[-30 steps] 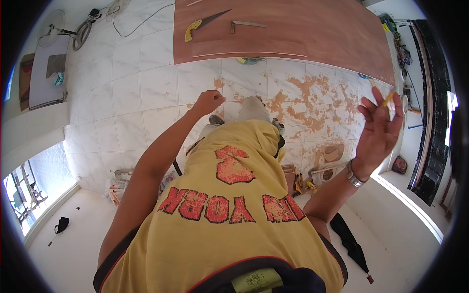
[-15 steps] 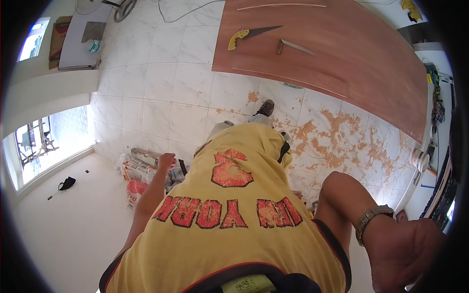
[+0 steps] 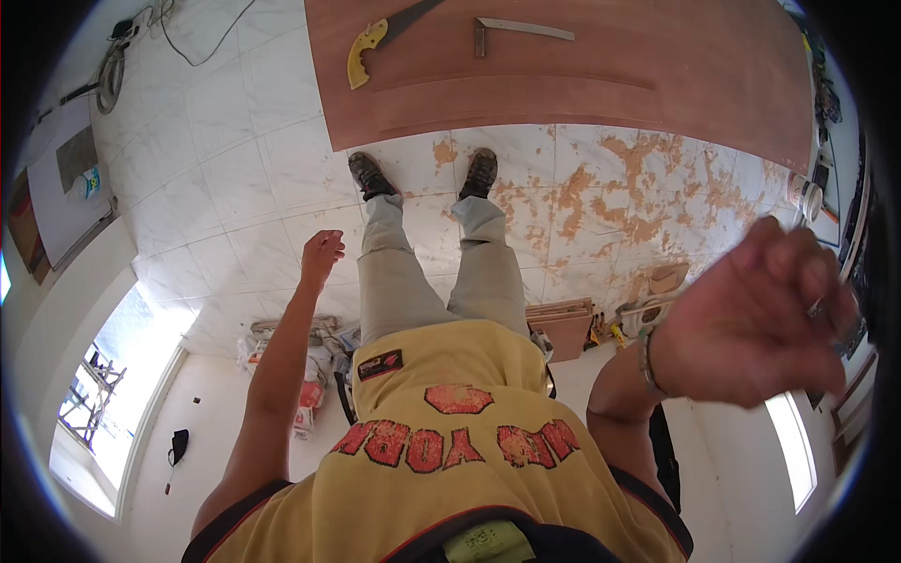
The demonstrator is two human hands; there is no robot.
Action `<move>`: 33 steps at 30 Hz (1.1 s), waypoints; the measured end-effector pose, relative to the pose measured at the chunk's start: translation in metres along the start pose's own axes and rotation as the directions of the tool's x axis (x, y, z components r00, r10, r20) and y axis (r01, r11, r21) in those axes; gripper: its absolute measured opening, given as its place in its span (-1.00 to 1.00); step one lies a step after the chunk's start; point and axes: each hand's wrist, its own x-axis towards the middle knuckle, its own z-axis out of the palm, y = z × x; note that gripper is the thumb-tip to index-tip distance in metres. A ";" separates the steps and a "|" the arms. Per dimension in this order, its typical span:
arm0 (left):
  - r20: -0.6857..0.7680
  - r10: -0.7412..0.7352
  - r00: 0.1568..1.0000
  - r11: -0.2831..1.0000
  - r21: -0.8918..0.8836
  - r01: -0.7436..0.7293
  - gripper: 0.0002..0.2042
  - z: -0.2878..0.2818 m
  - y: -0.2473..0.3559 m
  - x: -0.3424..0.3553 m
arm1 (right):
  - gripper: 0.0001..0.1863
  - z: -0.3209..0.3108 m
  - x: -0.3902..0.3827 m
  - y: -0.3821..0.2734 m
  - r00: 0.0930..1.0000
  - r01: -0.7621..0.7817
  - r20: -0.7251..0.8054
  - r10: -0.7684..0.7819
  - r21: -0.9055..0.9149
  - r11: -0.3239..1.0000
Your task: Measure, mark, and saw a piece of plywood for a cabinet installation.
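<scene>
My left hand (image 3: pixel 324 251) hangs beside my left leg over the tiled floor, its fingers loosely bent and apart, with nothing visible in them. My right hand (image 3: pixel 751 319) is raised at the right, wearing a wristwatch (image 3: pixel 649 364). Its fingers are slightly blurred and half curled, the thumb apart from them, and nothing shows between them. In front of my feet lies a reddish-brown board (image 3: pixel 601 47). On it rest a handsaw (image 3: pixel 369 52) with a yellow handle and a try square (image 3: pixel 526 30). Neither hand touches these.
Brown dust or chips (image 3: pixel 572 202) are scattered over the tiles at right. Bags and bundles (image 3: pixel 305 385) lie by the wall behind my left side; flat wooden pieces (image 3: pixel 563 328) stand behind my right. A white bucket (image 3: pixel 805 197) stands far right. A cable (image 3: pixel 202 61) curls at upper left.
My body has straightened, and both shoes and legs now show. The board, saw and square appear farther left and higher. My right hand has risen in view; my left hangs beside the leg.
</scene>
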 end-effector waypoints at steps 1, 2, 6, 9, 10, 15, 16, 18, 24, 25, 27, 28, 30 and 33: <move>-0.017 -0.001 1.000 1.000 0.011 0.002 -0.62 -0.010 0.001 0.035 | -0.51 -0.014 -0.042 0.094 0.932 -0.329 -0.191 0.309 -0.080 0.941; -0.082 0.052 0.995 0.999 0.015 -0.051 -0.60 -0.019 0.004 0.076 | -0.52 -0.043 -0.088 0.177 0.653 -0.721 -0.255 0.713 0.081 0.689; -0.242 0.083 0.967 0.991 -0.086 -0.106 -0.32 -0.025 0.048 0.205 | -0.39 -0.165 -0.251 0.420 0.019 -0.950 -0.399 0.917 0.279 0.142; -0.237 0.151 0.960 0.951 -0.230 -0.206 -0.27 0.004 0.065 0.256 | -0.26 -0.225 -0.279 0.512 -0.116 -0.864 -0.599 0.793 0.454 0.217; -0.201 0.160 0.967 0.941 -0.265 -0.210 -0.30 0.007 0.066 0.268 | -0.27 -0.227 -0.277 0.536 -0.098 -0.799 -0.558 0.824 0.538 0.270; -0.041 0.135 0.990 0.923 -0.357 -0.141 -0.37 -0.027 0.066 0.293 | -0.38 -0.198 -0.268 0.600 0.104 -0.618 -0.500 0.860 0.645 0.450; -0.038 0.126 0.991 0.916 -0.378 -0.131 -0.40 -0.027 0.075 0.287 | -0.43 -0.186 -0.270 0.599 0.027 -0.535 -0.546 0.837 0.699 0.474; -0.027 0.085 0.996 0.915 -0.393 -0.089 -0.44 -0.032 0.077 0.290 | -0.43 -0.178 -0.276 0.598 0.101 -0.595 -0.547 0.831 0.637 0.491; -0.029 0.072 0.997 0.860 -0.505 -0.076 -0.41 -0.029 0.082 0.279 | -0.28 -0.113 -0.312 0.603 0.193 -0.485 -0.538 0.821 0.675 0.556; -0.019 0.090 0.996 0.852 -0.517 -0.087 -0.41 -0.024 0.086 0.282 | -0.27 -0.101 -0.323 0.606 0.286 -0.484 -0.515 0.808 0.650 0.586; -0.051 -0.015 0.999 0.870 -0.493 -0.012 -0.42 -0.026 0.086 0.282 | -0.32 -0.045 -0.348 0.606 0.303 -0.457 -0.427 0.852 0.719 0.523; -0.049 -0.007 0.999 0.869 -0.495 -0.018 -0.42 -0.025 0.085 0.281 | -0.34 -0.023 -0.358 0.607 0.316 -0.459 -0.362 0.877 0.750 0.475; -0.058 0.026 0.998 0.865 -0.498 -0.052 -0.51 -0.029 0.082 0.278 | -0.41 0.039 -0.366 0.608 0.266 -0.470 -0.372 0.889 0.755 0.457; -0.021 0.049 0.999 0.831 -0.554 -0.052 -0.51 -0.028 0.082 0.278 | -0.44 0.094 -0.381 0.613 0.132 -0.458 -0.372 0.919 0.799 0.390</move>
